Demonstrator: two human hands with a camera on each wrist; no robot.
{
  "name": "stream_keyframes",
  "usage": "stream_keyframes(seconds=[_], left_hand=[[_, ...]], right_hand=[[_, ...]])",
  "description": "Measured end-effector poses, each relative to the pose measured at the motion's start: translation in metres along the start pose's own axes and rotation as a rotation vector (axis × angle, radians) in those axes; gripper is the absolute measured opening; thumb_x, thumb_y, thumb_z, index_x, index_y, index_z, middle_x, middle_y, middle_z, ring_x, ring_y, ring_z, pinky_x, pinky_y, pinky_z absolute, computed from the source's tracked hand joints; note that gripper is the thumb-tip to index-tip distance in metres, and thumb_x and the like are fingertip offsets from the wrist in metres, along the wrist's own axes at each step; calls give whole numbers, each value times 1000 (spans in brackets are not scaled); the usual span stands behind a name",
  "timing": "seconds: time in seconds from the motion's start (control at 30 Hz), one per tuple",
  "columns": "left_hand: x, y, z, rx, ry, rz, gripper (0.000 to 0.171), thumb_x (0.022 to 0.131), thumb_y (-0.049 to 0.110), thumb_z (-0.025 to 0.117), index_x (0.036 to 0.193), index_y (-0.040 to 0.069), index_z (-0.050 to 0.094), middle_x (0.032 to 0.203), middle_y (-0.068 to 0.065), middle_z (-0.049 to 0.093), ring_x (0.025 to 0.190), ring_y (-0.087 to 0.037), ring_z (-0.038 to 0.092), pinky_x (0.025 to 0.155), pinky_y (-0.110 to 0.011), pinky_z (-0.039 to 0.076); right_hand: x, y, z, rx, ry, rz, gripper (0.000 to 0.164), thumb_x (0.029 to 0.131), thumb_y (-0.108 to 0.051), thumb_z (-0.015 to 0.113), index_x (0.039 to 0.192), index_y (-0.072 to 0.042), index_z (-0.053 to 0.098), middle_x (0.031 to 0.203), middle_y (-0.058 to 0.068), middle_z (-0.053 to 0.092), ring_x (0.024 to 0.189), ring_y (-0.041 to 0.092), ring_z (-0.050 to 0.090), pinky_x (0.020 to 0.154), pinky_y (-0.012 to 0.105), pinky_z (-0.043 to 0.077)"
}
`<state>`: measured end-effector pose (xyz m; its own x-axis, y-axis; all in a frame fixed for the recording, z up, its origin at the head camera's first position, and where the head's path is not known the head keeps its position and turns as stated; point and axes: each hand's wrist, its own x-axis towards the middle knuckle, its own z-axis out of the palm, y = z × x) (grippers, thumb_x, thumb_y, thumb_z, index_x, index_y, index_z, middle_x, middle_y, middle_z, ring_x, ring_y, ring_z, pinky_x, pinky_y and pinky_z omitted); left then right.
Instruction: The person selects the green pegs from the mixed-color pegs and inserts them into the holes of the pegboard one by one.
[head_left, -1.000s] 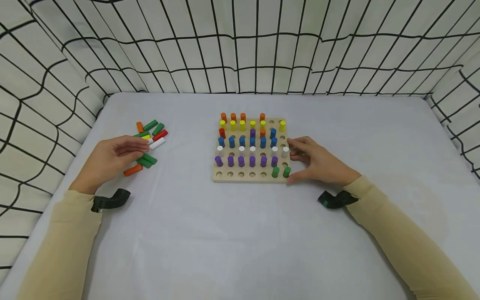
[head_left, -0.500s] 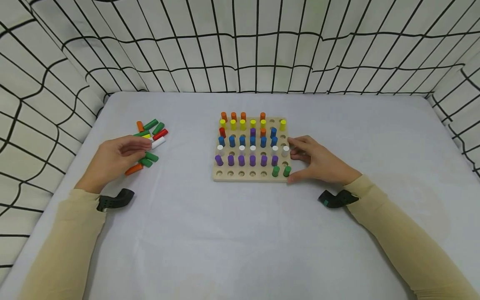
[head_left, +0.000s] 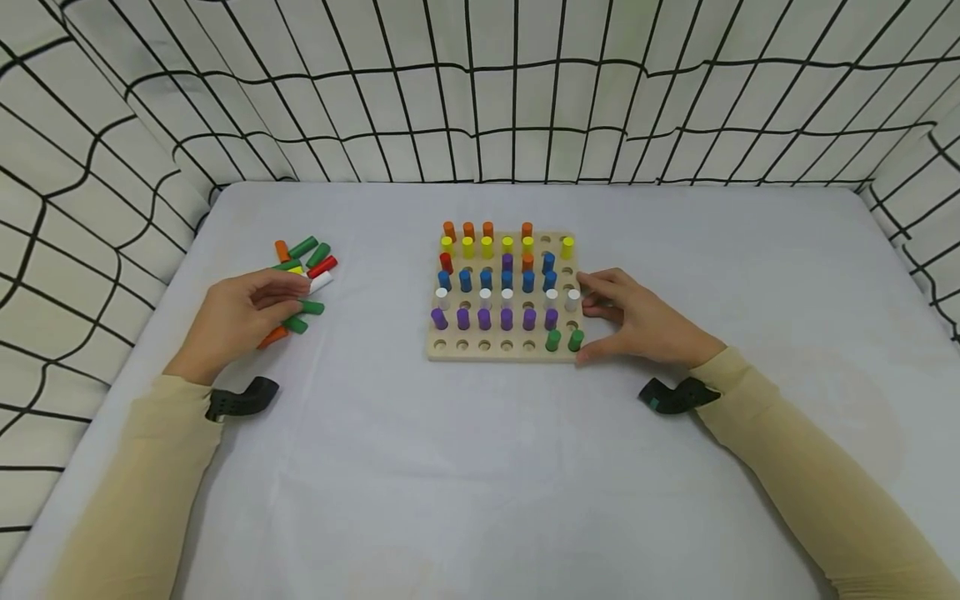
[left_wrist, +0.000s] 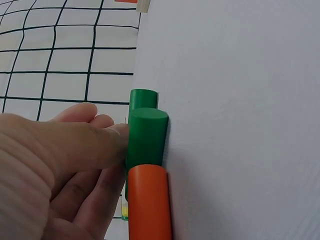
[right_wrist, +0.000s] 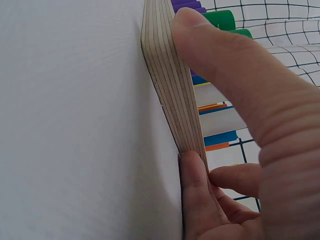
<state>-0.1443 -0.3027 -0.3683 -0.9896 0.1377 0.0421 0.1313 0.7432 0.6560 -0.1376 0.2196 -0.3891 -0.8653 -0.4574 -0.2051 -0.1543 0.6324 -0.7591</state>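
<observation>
A wooden pegboard (head_left: 483, 357) lies mid-table, with coloured pegs upright in rows; several holes are bare. At its right side my right hand (head_left: 641, 319) grips it, the thumb by the near corner and fingers along the edge, as the right wrist view also shows. On the left, my left hand (head_left: 240, 321) is low at a pile of loose pegs, fingers extended and thumb apart. Its thumb tip is right at a green peg (left_wrist: 147, 135), with an orange peg (left_wrist: 150, 202) nearer the camera. Beyond the fingertips lies a white peg (head_left: 321, 283); the hand partly hides the pile.
More loose pegs lie past the left hand, among them a red peg (head_left: 322, 266) and another green peg (head_left: 303, 246). A white cloth (head_left: 480, 467) covers the table. Black wire grid panels (head_left: 513, 100) stand along the back and sides.
My left hand has slid slightly to the right, and the green, orange and white pegs beside it have shifted the same way. My right hand keeps its place at the pegboard.
</observation>
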Motion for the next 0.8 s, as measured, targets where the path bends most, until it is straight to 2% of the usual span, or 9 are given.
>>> stream_keyframes(seconds=[0.1,0.2,0.27,0.33,0.57,0.63,0.7,0.8], left_hand=[[0,2,1,13,2,-1,30,95,16,76,124,9,72,102,32,65,89,25,59,78,3,48],[0,3,3,38,-8,1,31,94,18,77,124,11,72,114,9,74,89,25,58,78,3,47],[0,4,3,44,-18,2,32,94,17,78,125,11,72,121,-8,74,89,26,57,77,2,48],[0,6,4,49,-30,3,33,93,16,78,125,11,72,125,-15,73,89,26,56,77,2,47],[2,15,8,82,-61,51,33,92,16,80,123,10,72,123,-15,75,90,28,54,80,4,44],[3,17,10,103,-70,65,32,92,17,80,123,11,73,123,-15,75,91,25,58,82,4,42],[3,19,10,129,-75,71,31,92,16,80,122,12,73,122,-14,76,96,13,67,82,5,41],[2,20,11,160,-81,70,31,92,14,79,123,14,74,121,-13,76,107,-14,73,82,5,40]], right_hand=[[0,0,-1,-6,-2,0,119,73,-44,94,165,-12,25,156,8,37,140,22,49,122,39,41],[0,-1,-1,-10,-6,0,119,74,-45,93,165,-12,24,156,9,37,140,23,49,122,40,41],[0,-1,-2,-9,-7,-1,119,74,-45,93,165,-12,24,156,9,36,140,23,49,122,40,41],[-1,-2,-2,-6,-9,0,119,74,-45,93,165,-12,24,157,9,36,140,23,49,122,40,41],[-1,-2,0,2,2,8,121,72,-45,95,165,-12,25,157,7,36,140,22,51,122,41,42],[-1,-1,0,5,2,6,121,72,-44,95,165,-11,25,157,8,36,141,22,51,122,42,42],[0,-1,0,8,6,9,121,71,-44,95,165,-11,25,157,7,36,141,22,51,122,41,42],[0,0,0,9,10,11,121,71,-44,95,165,-12,25,157,5,36,141,20,51,121,40,42]])
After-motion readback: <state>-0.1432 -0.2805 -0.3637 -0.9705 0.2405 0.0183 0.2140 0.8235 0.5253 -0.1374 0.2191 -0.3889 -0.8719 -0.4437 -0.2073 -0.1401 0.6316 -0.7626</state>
